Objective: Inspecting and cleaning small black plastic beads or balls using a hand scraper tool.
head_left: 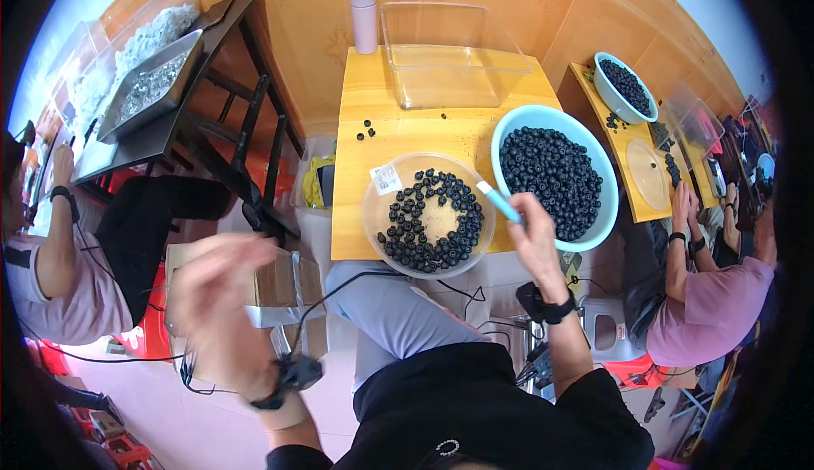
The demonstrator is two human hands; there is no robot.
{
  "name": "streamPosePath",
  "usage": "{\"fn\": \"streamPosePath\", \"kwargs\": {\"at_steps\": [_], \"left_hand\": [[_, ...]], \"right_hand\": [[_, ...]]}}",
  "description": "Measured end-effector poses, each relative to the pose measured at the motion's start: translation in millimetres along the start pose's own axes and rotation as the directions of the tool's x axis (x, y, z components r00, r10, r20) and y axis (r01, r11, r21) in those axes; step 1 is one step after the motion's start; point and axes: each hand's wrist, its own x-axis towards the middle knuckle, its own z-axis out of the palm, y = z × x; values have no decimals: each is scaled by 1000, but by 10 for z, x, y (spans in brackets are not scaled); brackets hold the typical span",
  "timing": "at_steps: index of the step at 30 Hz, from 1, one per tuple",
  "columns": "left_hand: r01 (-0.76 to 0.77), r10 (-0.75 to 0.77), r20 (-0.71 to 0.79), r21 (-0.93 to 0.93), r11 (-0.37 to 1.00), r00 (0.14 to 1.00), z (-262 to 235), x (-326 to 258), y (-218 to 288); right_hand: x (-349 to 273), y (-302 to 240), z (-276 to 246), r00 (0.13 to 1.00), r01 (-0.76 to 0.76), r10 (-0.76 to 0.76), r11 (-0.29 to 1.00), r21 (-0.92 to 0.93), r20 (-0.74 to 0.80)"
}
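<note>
Orange wood-panelled wall [297,12]; pale tiled floor [337,385]; yellow table [356,190] ahead; black table [222,39] left; second yellow table [612,144] right.

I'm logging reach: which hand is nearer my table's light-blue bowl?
Right: the right hand overlaps the bowl in view at its near rim; the left hand is well left of it.

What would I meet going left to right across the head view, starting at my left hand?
Your left hand → shallow round dish with dark round pieces → your right hand → smaller light-blue basin → a co-worker's hands.
</note>
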Motion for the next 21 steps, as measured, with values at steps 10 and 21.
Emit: {"fn": "streamPosePath", "kwargs": {"at_steps": [10,21], "left_hand": [[370,-432,215,274,888,876,988,-777,-1569],[10,-304,439,556,831,845,1429,-691,-1800]], "right_hand": [[-17,-190,363,987,-33,62,980,-194,148],[-390,14,384,972,-202,209,977,-73,104]]}}
